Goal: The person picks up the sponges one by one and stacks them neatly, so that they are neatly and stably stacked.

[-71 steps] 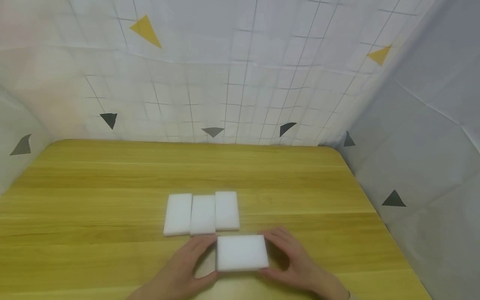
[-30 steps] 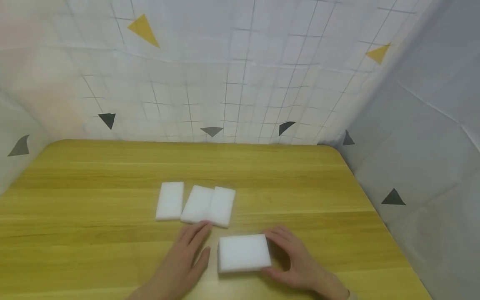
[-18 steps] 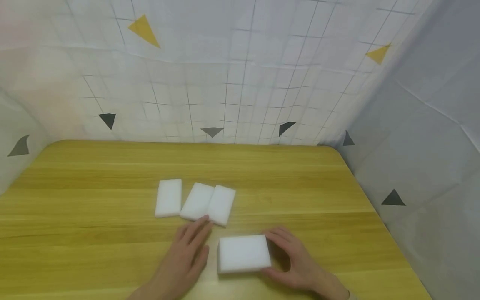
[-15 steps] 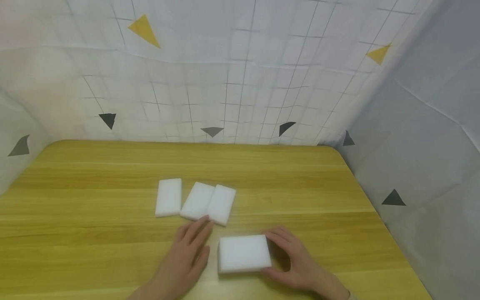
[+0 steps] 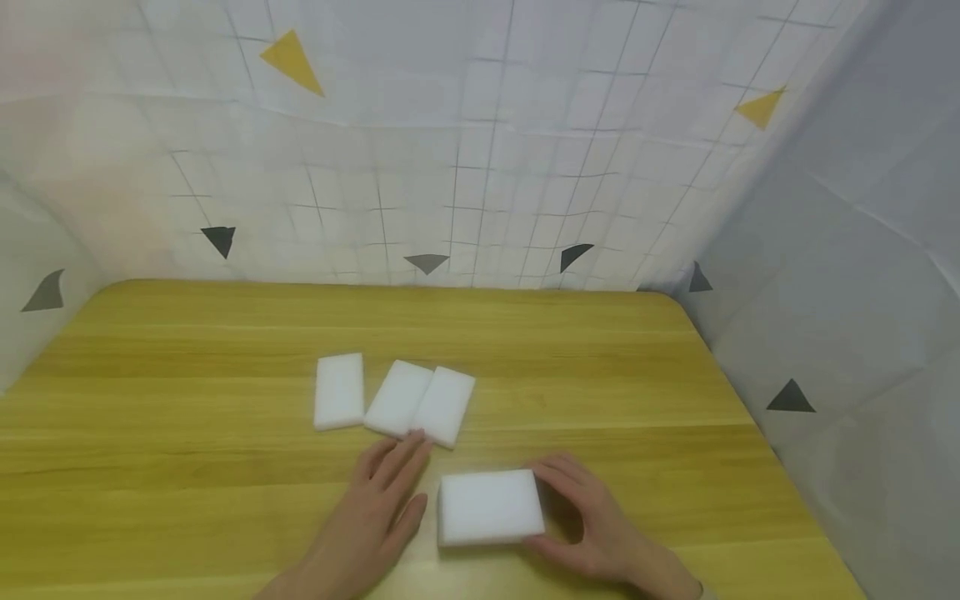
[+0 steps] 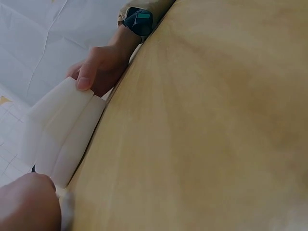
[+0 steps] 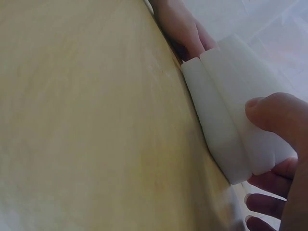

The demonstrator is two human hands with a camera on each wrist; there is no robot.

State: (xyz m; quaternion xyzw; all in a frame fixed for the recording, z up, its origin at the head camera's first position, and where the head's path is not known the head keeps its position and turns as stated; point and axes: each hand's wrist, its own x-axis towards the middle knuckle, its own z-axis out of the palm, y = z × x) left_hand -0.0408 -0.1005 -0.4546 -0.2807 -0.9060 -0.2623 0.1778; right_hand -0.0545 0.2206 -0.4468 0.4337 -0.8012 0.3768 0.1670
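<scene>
A stack of white sponges sits near the table's front, one laid on another. My right hand holds it at the right end; in the right wrist view the thumb lies against the upper sponge, the fingers at the far side. My left hand is left of the stack with fingers extended, fingertips right at the near edge of two slanted sponges. These are a middle sponge and a right sponge, lying flat and overlapping. Left of them lies another flat white sponge, nearly upright in view.
The wood-grain table has rounded far corners. Behind it hangs a white sheet with grid lines and yellow and dark triangles. A grey sheet borders the right side. A dark band circles the right wrist.
My left hand has let go of the stack's left end and moved up to the flat sponges. These have slid away from me; two have turned slantwise, the left one apart. My right hand stays.
</scene>
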